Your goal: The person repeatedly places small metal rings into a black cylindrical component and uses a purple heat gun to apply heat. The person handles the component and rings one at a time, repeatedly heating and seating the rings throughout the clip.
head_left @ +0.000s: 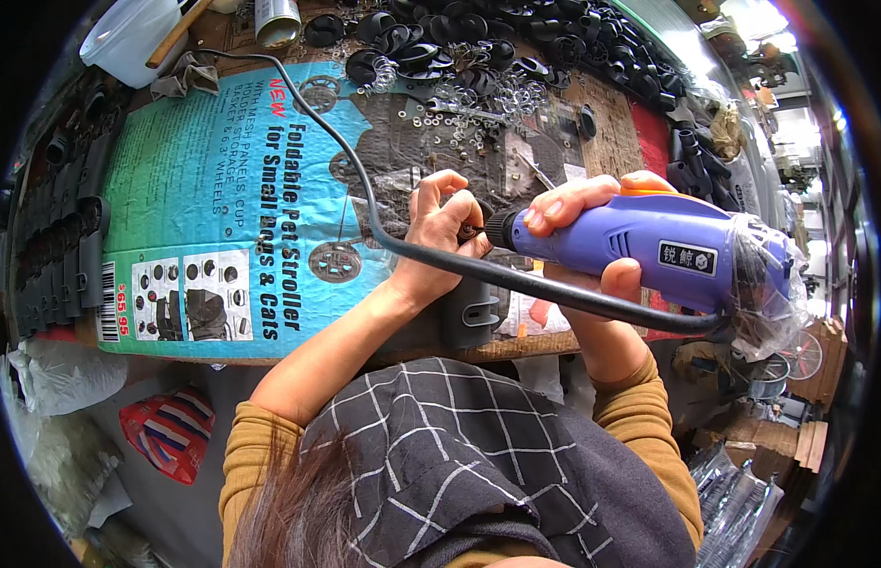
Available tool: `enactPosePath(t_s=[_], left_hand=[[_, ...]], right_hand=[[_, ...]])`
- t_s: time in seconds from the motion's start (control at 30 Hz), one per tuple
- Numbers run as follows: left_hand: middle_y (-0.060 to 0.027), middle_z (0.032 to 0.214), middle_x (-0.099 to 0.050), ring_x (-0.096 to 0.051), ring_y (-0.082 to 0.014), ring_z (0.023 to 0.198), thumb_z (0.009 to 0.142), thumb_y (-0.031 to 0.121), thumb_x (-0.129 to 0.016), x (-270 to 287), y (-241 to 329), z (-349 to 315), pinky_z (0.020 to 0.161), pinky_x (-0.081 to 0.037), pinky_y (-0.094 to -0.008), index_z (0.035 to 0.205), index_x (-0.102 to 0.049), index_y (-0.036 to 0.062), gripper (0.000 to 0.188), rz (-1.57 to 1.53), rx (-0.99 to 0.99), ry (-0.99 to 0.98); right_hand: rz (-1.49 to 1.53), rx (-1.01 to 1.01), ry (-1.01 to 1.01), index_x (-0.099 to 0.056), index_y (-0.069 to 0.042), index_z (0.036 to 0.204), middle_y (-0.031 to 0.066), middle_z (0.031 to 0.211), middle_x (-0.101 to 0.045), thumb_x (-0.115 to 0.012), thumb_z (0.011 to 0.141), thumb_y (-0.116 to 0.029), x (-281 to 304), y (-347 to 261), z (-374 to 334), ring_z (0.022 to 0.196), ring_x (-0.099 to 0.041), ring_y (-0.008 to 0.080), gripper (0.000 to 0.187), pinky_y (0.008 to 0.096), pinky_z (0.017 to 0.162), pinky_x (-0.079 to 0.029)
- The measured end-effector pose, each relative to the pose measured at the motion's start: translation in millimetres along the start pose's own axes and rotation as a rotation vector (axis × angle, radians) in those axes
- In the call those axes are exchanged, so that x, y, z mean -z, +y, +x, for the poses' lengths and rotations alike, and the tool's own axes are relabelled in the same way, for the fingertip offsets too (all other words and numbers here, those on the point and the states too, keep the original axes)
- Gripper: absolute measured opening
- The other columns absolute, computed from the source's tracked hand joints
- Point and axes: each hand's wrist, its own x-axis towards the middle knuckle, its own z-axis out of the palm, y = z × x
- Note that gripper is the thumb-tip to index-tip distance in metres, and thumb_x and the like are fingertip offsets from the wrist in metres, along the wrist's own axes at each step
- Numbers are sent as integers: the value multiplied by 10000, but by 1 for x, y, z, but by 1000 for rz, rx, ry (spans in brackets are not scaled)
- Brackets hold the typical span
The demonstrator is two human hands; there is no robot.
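driver [649, 248] fills your right hand [565, 204], fingers wrapped round it, above the table [608, 109]; your left hand [440, 225] pinches at its tip, perhaps around something hidden. fastening seems in hand; next calls for straight alignment.

Bold black lettering [291, 227] runs sideways along the turquoise-and-green cardboard sheet [241, 218], a red word [276, 97] by its far edge; a black barcode [108, 303] and red figures [124, 310] mark its near-left corner! And right of it, the purple plastic power tool [639, 237], white characters on its rectangular black label [687, 257].
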Motion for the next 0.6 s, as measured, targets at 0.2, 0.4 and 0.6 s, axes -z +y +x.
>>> enactPosePath(t_s=[0.2,0.4,0.6], left_hand=[[-138,1198,-444,-440,-339,1125,638,59,-751,1,2,0,977,-375,-457,874,-589,92,288,-13,9,-10],[-169,1270,-445,-439,-372,1195,661,60,-726,0,2,2,1034,-359,-445,1123,-590,83,482,-2,15,5],[-171,1274,-463,-460,-370,1185,691,41,-682,1,3,3,1027,-375,-436,1137,-588,57,456,25,40,-17]], right_hand=[[-59,9,5,-376,-156,1254,93,919,-534,-679,824,-584,-2,-1,-2,859,-562,222,679,407,836,-483],[-90,-31,-40,-430,-87,1177,106,883,-550,-674,794,-633,-2,0,5,830,-579,218,711,392,810,-500],[-116,-21,-64,-444,-51,1109,103,836,-539,-651,752,-716,0,10,8,777,-576,230,782,390,745,-499]])
